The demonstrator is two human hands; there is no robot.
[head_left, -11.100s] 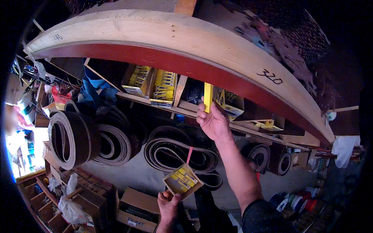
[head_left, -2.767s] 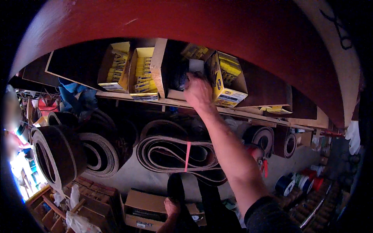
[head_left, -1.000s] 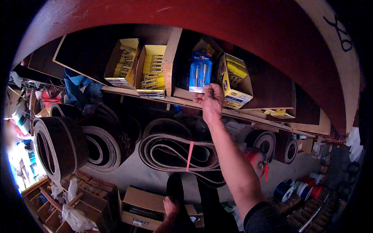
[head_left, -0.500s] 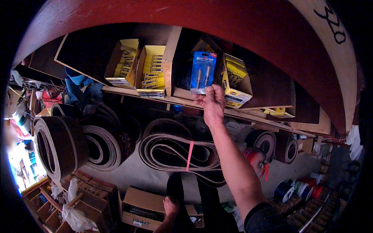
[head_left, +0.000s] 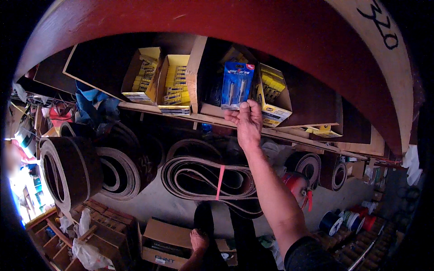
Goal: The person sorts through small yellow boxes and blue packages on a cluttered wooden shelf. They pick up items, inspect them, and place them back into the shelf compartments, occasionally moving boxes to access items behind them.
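By the shelf's front edge (head_left: 212, 109), our right hand (head_left: 247, 119) pinches the blue pack (head_left: 237, 86) low, perhaps to leave its face uncovered; we cannot tell our left hand (head_left: 199, 239)'s grip.

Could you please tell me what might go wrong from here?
The right hand grips the blue pack only near its bottom edge, so it could tip or slip, perhaps dropping toward the coiled belts below. The yellow box stands close beside that hand, near the front of the shelf, so a sideways knock might shift it.
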